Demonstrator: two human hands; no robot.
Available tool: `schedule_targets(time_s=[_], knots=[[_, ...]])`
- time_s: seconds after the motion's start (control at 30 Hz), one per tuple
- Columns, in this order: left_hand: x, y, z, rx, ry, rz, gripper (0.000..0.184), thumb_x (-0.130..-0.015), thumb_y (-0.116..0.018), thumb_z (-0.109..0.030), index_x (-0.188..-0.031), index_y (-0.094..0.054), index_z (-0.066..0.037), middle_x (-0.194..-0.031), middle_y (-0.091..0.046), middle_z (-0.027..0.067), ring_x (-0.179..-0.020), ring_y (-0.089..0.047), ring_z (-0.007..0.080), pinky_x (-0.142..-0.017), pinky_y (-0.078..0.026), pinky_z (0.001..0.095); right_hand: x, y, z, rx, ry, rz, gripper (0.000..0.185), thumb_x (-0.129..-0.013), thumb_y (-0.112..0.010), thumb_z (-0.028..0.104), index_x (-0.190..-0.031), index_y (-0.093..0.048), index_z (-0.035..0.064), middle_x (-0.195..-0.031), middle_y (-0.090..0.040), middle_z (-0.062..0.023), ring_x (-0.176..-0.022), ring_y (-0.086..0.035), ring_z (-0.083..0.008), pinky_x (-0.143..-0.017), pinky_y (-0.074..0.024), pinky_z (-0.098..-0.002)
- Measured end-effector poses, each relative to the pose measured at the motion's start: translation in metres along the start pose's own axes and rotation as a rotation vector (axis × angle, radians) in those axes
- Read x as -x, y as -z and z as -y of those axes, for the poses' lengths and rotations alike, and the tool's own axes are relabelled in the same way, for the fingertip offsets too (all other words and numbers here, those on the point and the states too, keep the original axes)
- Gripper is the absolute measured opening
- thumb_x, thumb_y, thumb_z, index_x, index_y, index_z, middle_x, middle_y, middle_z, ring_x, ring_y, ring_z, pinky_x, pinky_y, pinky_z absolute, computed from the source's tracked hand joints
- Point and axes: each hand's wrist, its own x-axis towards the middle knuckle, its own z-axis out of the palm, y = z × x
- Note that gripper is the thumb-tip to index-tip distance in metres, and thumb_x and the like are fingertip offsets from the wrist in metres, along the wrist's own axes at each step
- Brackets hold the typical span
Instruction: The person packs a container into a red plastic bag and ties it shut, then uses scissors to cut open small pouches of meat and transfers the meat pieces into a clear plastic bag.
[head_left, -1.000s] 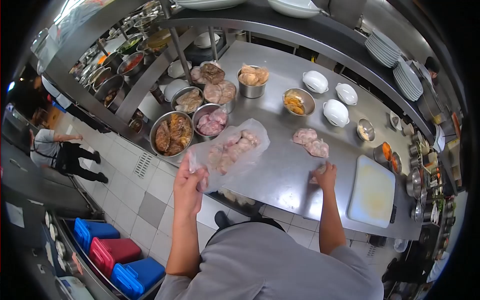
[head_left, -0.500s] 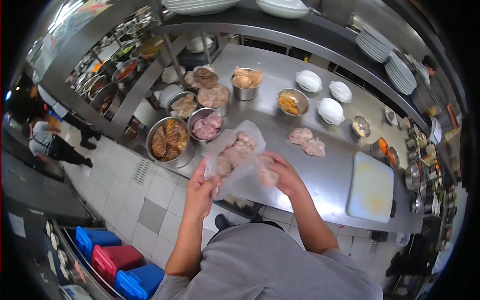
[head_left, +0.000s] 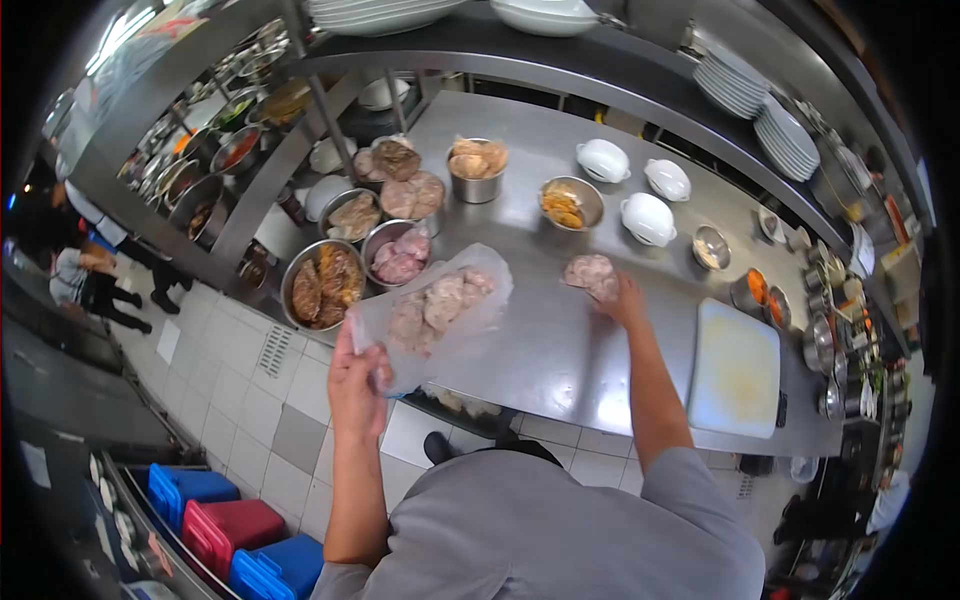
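Observation:
A clear plastic bag (head_left: 490, 262) with several pale pink raw meat portions (head_left: 440, 303) inside hangs tilted in front of me. My left hand (head_left: 355, 372) grips the bag by its near left end. Over the steel table, my right hand (head_left: 625, 303) reaches forward with its fingers curled at a raw meat portion (head_left: 592, 275). Part of the meat there is hidden behind those fingers. Just left of the bag stands a steel bowl of pink raw meat (head_left: 402, 255), and beside it a pot of browned, marinated meat (head_left: 327, 285).
On the steel table (head_left: 520, 345) are a white cutting board (head_left: 735, 365), white lidded bowls (head_left: 648, 218), a bowl with orange food (head_left: 570, 205) and a tall container of wrapped portions (head_left: 477, 170). A plate shelf (head_left: 560, 60) spans the back. Two people stand at far left.
My right hand has moved away from the bag, forward and right, to the meat on the table. My left hand has drawn the bag slightly left, and the bag now lies more stretched out.

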Motion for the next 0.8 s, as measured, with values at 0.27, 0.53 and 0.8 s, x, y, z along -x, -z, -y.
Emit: schedule_targets(time_s=[0.27,0.53,0.8], knots=[[-0.003,-0.010,0.004,-0.040,0.012,0.012,0.063,-0.091,-0.057,0.000,-0.151,-0.041,-0.006,-0.087,-0.056,0.0018,-0.068,-0.050,0.0069,-0.058,-0.043,0.0200,0.102,-0.016,0.067,-0.159,0.021,-0.014,0.065,-0.065,-0.087,0.021,-0.122,-0.059,0.0061,-0.116,-0.059,-0.0199,-0.112,-0.057,-0.0410,-0.095,-0.0498,-0.0469],[0.007,-0.011,0.018,-0.104,0.113,0.125,0.067,-0.093,-0.054,0.002,-0.157,-0.033,-0.004,-0.093,-0.062,0.0019,-0.070,-0.054,0.0073,-0.055,-0.038,0.0209,0.157,0.014,0.121,-1.090,-0.497,0.678,0.060,-0.085,-0.076,0.019,-0.136,-0.050,0.0016,-0.132,-0.058,-0.0179,-0.114,-0.063,-0.0300,-0.095,-0.0537,-0.0387],[0.006,-0.023,0.020,-0.078,0.191,0.199,0.065,-0.093,-0.054,0.002,-0.155,-0.036,-0.003,-0.083,-0.056,0.0007,-0.064,-0.049,0.0078,-0.056,-0.038,0.0215,0.080,0.065,0.271,-1.789,-0.424,0.589,0.063,-0.093,-0.068,0.014,-0.149,-0.041,0.0046,-0.135,-0.057,-0.0140,-0.121,-0.060,-0.0273,-0.100,-0.0515,-0.0384]])
